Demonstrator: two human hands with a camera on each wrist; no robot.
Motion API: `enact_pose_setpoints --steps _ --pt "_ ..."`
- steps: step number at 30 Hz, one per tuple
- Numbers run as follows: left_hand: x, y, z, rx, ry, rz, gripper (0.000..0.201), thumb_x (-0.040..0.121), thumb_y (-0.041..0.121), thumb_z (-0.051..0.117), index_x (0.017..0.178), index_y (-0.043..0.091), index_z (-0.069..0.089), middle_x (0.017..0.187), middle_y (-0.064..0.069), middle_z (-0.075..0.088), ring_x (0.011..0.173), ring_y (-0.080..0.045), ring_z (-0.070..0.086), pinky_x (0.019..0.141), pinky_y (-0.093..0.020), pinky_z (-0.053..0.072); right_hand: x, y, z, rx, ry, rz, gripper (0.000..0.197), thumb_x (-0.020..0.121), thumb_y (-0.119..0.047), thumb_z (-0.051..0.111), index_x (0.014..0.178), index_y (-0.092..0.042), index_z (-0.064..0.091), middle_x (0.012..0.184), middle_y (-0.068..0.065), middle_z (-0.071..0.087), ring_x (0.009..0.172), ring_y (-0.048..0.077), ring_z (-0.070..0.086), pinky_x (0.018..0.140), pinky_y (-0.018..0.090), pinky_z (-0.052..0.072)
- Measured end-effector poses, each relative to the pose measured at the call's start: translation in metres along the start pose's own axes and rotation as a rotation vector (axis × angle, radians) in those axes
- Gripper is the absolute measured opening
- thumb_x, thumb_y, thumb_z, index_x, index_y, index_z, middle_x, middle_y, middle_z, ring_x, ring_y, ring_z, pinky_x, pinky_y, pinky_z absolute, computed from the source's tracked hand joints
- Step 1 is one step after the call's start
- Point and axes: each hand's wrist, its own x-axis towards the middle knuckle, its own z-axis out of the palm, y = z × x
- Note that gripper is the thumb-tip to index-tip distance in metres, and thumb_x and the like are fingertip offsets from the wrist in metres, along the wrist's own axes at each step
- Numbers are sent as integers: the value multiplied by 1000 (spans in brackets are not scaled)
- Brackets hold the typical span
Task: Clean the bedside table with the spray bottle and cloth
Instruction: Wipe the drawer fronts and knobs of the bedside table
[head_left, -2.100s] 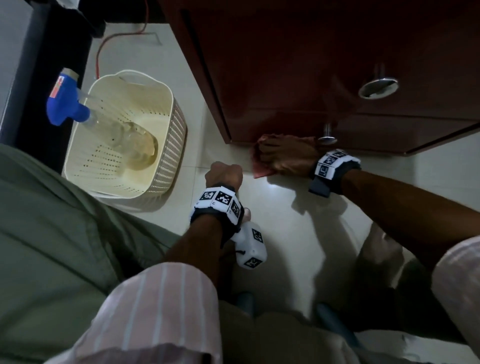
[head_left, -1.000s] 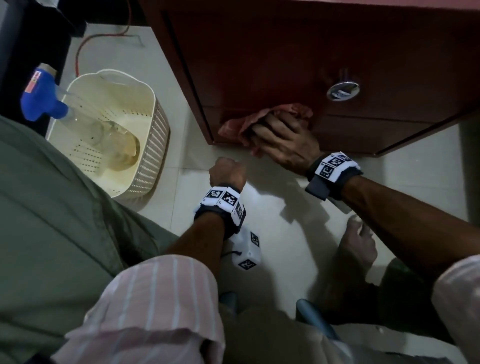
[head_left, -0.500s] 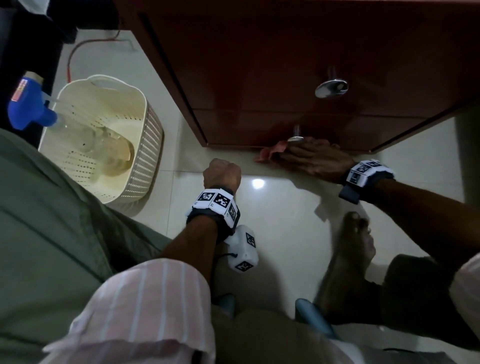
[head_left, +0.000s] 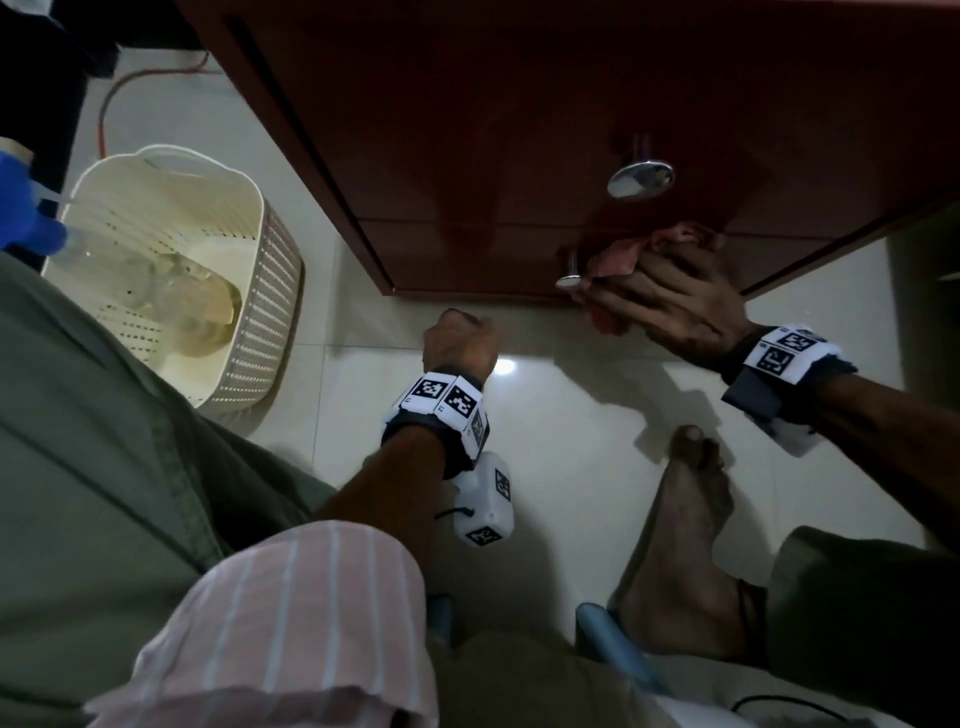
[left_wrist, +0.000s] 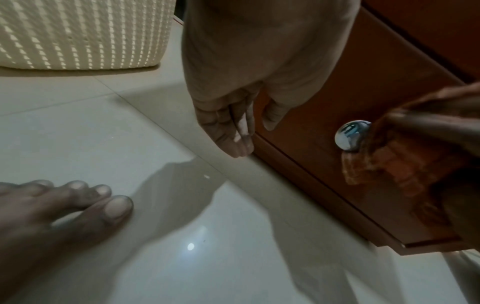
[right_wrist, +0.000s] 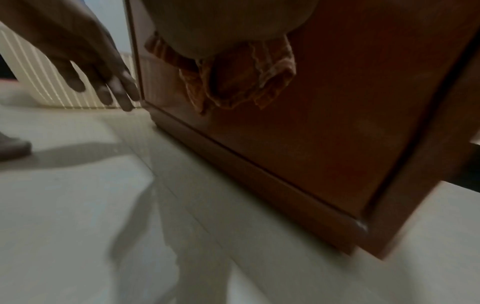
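The dark red bedside table (head_left: 519, 130) stands on the pale floor. My right hand (head_left: 670, 296) grips a bunched pink-orange cloth (head_left: 615, 260) and holds it against the lower drawer front, just right of the lower metal knob (head_left: 570, 278). In the right wrist view the cloth (right_wrist: 233, 82) hangs crumpled under my palm on the wood. My left hand (head_left: 460, 345) holds nothing and hangs over the floor by the table's front, its fingers (left_wrist: 233, 127) pointing loosely down. The spray bottle, with its blue head (head_left: 21, 208), lies in the cream basket (head_left: 171, 156).
A second metal knob (head_left: 640, 179) sits on the upper drawer. The perforated basket (left_wrist: 78, 35) stands on the floor left of the table. My bare foot (head_left: 680, 530) rests on the tiles below my right arm. A red cord (head_left: 109, 104) runs along the floor behind the basket.
My right hand has swept the cloth along the lower drawer from left of the knob to its right, and it now sits a little higher. My left hand has stayed put.
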Motion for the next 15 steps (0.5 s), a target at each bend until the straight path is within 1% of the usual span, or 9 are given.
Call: enact_pose_setpoints --steps 2,3,4,5,7,8,10,13,15 --pt "-6 8 2 -5 7 26 32 96 28 55 114 4 69 125 -18 67 114 -34 64 87 -26 46 22 -8 -11 14 113 121 44 94 -4 49 137 -14 58 124 6 67 105 28 62 94 41 50" --pt "-7 10 3 5 7 31 32 96 27 55 115 4 69 125 -18 68 113 -34 64 88 -27 47 36 -12 -10 40 138 149 42 97 -7 48 137 -14 58 126 5 66 106 27 62 93 40 50" --pt "-6 10 4 24 3 40 33 96 26 55 116 3 68 125 -18 68 113 -35 64 90 -29 48 49 -15 -4 45 124 137 40 99 -10 47 137 -14 57 130 6 64 111 27 61 94 40 49" --pt "-6 8 4 40 -6 43 34 97 26 54 118 3 67 126 -18 67 114 -36 64 92 -31 49 62 -18 2 24 74 76 38 101 -12 46 137 -13 57 134 7 61 117 28 58 98 40 46" --pt "-5 2 4 44 -21 48 40 92 37 58 116 6 68 122 -18 69 110 -38 66 95 -35 53 80 -24 16 -39 -70 -102 34 101 -12 43 132 -8 58 137 10 58 126 31 46 105 45 40" --pt "-7 -1 3 45 -30 55 46 87 44 59 113 8 70 118 -19 71 105 -39 68 95 -38 55 84 -26 22 -62 -141 -168 34 101 -11 41 129 -5 58 135 11 58 127 33 43 107 46 38" --pt "-1 -10 3 68 -23 34 47 82 44 58 107 7 72 111 -19 74 103 -39 69 94 -42 57 89 -26 27 -56 -213 -194 32 101 -10 39 127 -3 57 130 13 59 125 33 48 107 47 37" --pt "5 -20 4 33 -18 -13 48 75 45 58 102 8 73 109 -20 74 104 -40 70 94 -44 57 80 -19 20 48 -173 -186 29 100 -9 39 119 -5 61 128 13 61 121 31 56 104 45 41" --pt "5 -19 4 18 -16 -7 44 72 43 60 96 9 74 105 -21 75 101 -40 71 93 -46 58 58 -11 14 72 -120 -128 33 102 -9 39 126 -9 60 136 11 59 121 30 56 103 44 41"
